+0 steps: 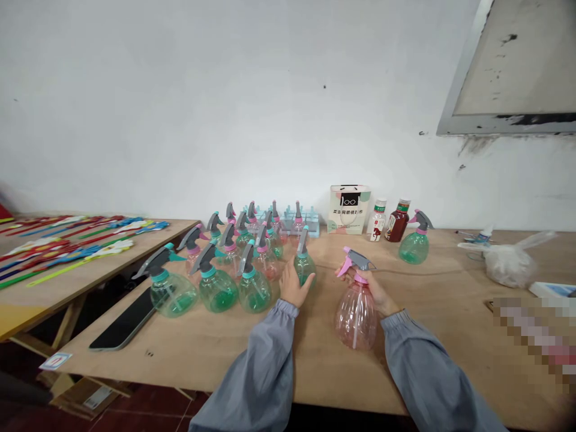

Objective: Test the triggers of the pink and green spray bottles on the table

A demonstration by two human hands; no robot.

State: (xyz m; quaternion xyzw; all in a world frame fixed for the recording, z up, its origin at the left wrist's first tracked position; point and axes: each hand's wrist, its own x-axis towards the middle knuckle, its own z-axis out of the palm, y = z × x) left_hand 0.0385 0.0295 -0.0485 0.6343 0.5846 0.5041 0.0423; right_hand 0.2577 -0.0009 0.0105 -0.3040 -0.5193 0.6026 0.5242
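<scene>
The right hand (377, 293) is clamping round the neck of a pink spray bottle (356, 315), holding it upright near the front edge of the wooden table (432, 324). The left hand (296, 289) is touching a green spray bottle (305, 264) left of and behind the pink spray bottle; whether it is gripping, I cannot tell. The two hands are resting well apart.

Farther left of the pink spray bottle, a cluster of green and pink spray bottles (219, 292) is standing, and past it a smartphone (123, 321) is lying. Behind the pink spray bottle, a printed paper bag (337, 223) is standing. Right of and behind it, a white bottle (377, 222), a dark red bottle (398, 223), a pink-collared green spray bottle (414, 247) and a tied plastic bag (513, 264) are sitting.
</scene>
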